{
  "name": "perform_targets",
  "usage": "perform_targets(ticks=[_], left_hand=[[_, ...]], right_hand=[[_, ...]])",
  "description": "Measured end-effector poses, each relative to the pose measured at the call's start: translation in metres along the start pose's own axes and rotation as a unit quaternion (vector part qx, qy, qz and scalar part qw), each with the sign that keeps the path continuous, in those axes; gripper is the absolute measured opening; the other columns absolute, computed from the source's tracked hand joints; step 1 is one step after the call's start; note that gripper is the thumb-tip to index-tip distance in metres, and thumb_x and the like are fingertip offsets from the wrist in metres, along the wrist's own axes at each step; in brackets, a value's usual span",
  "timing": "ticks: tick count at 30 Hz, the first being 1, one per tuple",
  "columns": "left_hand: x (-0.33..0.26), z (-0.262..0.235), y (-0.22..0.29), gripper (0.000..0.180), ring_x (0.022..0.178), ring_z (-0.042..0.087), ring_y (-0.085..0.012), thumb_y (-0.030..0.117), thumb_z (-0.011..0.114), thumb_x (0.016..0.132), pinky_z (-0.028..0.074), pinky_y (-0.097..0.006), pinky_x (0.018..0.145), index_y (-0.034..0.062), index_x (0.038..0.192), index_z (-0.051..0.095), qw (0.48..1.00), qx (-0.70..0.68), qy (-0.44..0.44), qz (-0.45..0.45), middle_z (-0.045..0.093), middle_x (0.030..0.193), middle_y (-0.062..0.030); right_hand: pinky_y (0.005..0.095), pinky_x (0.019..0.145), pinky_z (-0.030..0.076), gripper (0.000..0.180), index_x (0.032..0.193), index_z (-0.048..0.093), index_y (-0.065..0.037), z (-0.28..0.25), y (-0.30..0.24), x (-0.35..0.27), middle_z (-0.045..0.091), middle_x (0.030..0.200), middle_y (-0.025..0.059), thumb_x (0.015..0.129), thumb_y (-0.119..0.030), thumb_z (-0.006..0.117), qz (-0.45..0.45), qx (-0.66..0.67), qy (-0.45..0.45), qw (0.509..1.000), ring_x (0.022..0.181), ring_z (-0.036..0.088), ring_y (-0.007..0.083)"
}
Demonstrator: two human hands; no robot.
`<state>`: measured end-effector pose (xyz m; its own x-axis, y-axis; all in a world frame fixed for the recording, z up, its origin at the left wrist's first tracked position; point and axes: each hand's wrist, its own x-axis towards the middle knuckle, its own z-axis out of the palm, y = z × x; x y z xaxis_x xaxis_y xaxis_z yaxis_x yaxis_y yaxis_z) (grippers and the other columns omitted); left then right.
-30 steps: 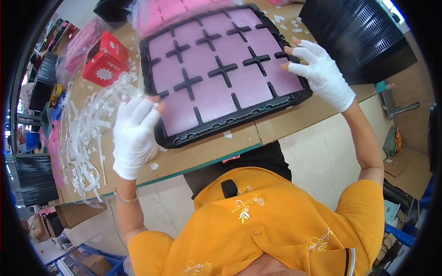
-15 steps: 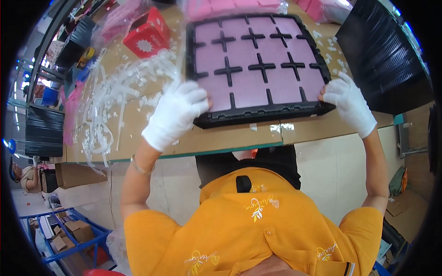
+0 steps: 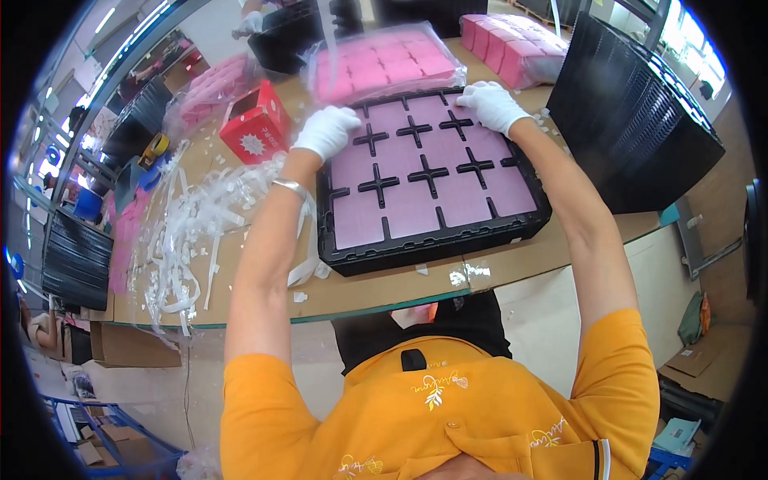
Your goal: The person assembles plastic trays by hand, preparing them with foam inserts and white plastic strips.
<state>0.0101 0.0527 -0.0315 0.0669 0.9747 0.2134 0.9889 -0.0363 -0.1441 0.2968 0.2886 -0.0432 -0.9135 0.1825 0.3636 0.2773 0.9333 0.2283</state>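
Observation:
A black tray filled with flat pink pads, split by black cross-shaped dividers, lies on the brown table in front of me. Both hands wear white gloves. My left hand rests on the tray's far left corner, fingers curled over the rim. My right hand rests on the tray's far right corner, fingers bent on the edge. Whether either hand grips the rim or only presses on it is unclear.
A clear bag of pink pads lies behind the tray. A red box stands to the left, near a heap of white strips. Stacks of black trays stand at the right. More pink packs sit far right.
Both hands have moved from the tray's near corners to its far corners. The tray now lies nearer the table's front edge.

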Motion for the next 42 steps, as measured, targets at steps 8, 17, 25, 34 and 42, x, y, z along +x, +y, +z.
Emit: perform_targets(ticks=[8,17,25,34,42], left_hand=[[-0.131,-0.009,-0.046,0.026,0.068,0.065,-0.0181,0.022,0.059,0.094,0.052,-0.032,0.064,0.004,0.109,0.07,0.935,-0.23,0.097,-0.252,0.069,0.083,-0.0104],[-0.178,-0.015,0.053,0.024,0.066,0.061,-0.0099,0.02,0.069,0.09,0.049,-0.024,0.059,-0.0005,0.102,0.073,0.688,-0.621,0.027,-0.375,0.068,0.082,-0.0034],[-0.17,-0.042,0.062,0.029,0.075,0.059,-0.0088,0.012,0.065,0.091,0.047,-0.024,0.064,-0.003,0.115,0.068,0.622,-0.68,0.098,-0.376,0.066,0.088,-0.0031],[-0.161,-0.047,0.087,0.057,0.115,0.062,-0.0273,0.007,0.061,0.088,0.052,-0.04,0.099,-0.0128,0.138,0.043,0.452,-0.851,0.171,-0.203,0.057,0.132,-0.0185],[-0.098,-0.103,0.169,0.055,0.121,0.058,-0.0259,0.014,0.059,0.094,0.049,-0.041,0.104,-0.0065,0.142,0.041,0.396,-0.889,0.209,-0.098,0.055,0.137,-0.016]], right_hand=[[0.0468,0.082,0.048,0.026,0.105,0.063,0.001,-0.061,0.019,-0.105,0.063,0.095,0.0242,0.093,-0.02,0.054,0.2,0.176,-0.002,0.964,0.093,0.059,0.0432],[0.0225,0.062,0.04,0.039,0.123,0.065,0.004,-0.101,-0.077,-0.17,0.065,0.086,0.0019,0.093,-0.022,0.063,0.471,0.483,-0.025,0.738,0.071,0.051,0.008],[0.027,0.089,0.047,0.035,0.121,0.065,0.003,-0.085,-0.037,-0.181,0.069,0.108,0.008,0.092,-0.016,0.064,0.481,0.629,0.018,0.61,0.099,0.062,0.0155],[0.0285,0.064,0.043,0.025,0.114,0.068,-0.01,-0.151,-0.033,-0.155,0.06,0.082,-0.0007,0.097,-0.021,0.053,0.427,0.714,0.107,0.544,0.066,0.051,0.0117],[0.0276,0.064,0.047,0.031,0.12,0.067,-0.006,-0.292,-0.011,-0.212,0.062,0.091,0.0009,0.098,-0.022,0.055,0.354,0.57,0.348,0.655,0.071,0.055,0.01]])
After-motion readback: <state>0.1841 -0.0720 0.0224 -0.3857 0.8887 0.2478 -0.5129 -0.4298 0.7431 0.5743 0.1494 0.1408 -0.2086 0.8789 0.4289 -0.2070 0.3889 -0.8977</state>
